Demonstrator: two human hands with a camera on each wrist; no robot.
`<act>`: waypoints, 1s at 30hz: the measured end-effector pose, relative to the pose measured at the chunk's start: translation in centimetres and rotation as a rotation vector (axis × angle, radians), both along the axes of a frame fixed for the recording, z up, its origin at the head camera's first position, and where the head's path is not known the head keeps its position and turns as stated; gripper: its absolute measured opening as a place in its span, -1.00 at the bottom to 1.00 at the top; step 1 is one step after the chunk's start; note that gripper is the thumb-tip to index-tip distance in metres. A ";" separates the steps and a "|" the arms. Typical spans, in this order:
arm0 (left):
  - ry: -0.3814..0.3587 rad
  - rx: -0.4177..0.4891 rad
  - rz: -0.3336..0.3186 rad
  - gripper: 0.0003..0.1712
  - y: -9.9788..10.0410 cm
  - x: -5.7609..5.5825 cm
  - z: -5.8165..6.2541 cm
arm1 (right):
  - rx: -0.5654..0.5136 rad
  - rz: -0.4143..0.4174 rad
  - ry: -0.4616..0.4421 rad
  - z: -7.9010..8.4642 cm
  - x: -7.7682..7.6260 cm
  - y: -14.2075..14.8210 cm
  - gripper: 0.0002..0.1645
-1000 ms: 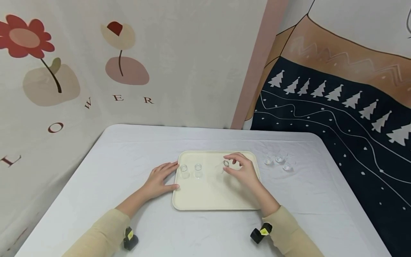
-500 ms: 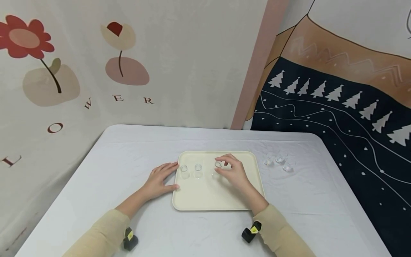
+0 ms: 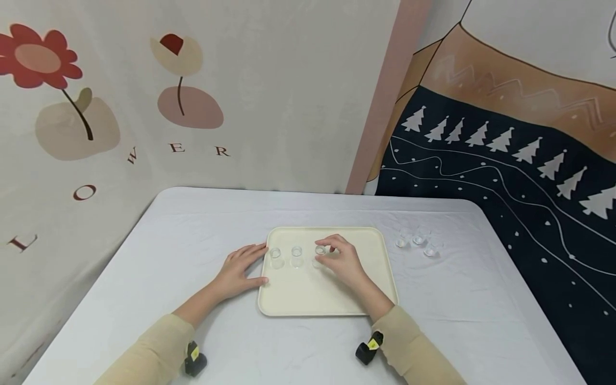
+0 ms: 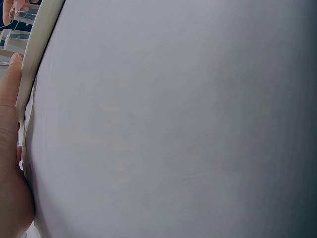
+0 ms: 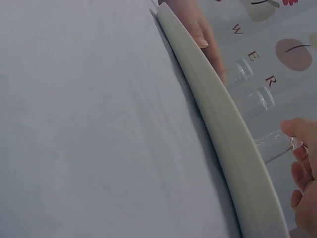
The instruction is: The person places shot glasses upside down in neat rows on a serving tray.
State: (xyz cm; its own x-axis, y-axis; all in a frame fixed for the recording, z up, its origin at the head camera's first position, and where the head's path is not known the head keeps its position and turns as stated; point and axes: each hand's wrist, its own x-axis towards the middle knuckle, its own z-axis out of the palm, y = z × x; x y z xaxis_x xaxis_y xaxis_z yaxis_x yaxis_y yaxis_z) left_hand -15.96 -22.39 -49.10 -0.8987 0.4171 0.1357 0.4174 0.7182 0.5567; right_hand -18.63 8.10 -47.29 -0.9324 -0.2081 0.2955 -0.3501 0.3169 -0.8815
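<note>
My right hand (image 3: 345, 263) pinches the rim of a small clear glass bottle (image 3: 317, 262) between thumb and fingers. This bottle stands upright on, or just above, the cream tray (image 3: 313, 300); I cannot tell which. To its left on the tray are two more clear bottles, one in the middle (image 3: 297, 259) and one by the left rim (image 3: 276, 260). My left hand (image 3: 236, 272) lies at the tray's left edge, fingers stretched out and touching it. In the right wrist view the pinched bottle (image 5: 272, 145) shows beyond the tray's side wall (image 5: 225, 119).
Several small clear glass containers (image 3: 419, 240) stand grouped on the white tablecloth (image 3: 462, 299), to the right of the tray. Behind the table hang a printed flower curtain (image 3: 289, 96) and a dark tree-patterned cloth (image 3: 462, 166).
My right hand has moved left over the tray with the bottle and lowered it beside the other two. The left hand has stayed in place.
</note>
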 end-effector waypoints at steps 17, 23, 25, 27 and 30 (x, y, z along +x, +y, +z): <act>0.011 0.000 -0.005 -0.06 0.0 0.0 0.1 | 0.028 0.008 0.032 -0.5 0.1 -0.3 -0.55; 0.009 0.000 -0.002 -0.06 0.0 0.1 0.0 | 0.056 -0.003 0.014 0.4 0.8 0.3 -0.50; 0.014 0.001 -0.001 -0.07 0.1 0.1 0.0 | 0.046 -0.007 0.004 0.8 1.1 0.7 -0.50; 0.026 0.000 -0.003 -0.08 0.1 0.1 -0.1 | 0.036 -0.009 0.003 1.0 1.3 1.2 -0.51; 0.037 0.003 -0.003 -0.09 0.1 0.1 -0.1 | 0.016 -0.002 0.018 1.3 1.7 1.9 -0.52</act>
State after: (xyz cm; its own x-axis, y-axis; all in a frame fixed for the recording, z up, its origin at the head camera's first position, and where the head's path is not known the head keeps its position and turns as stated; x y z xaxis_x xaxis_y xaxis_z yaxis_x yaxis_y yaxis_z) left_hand -15.86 -22.29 -49.20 -0.8917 0.4195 0.1697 0.4398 0.7151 0.5434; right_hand -16.97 10.03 -46.02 -0.9272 -0.2113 0.3092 -0.3656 0.3315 -0.8697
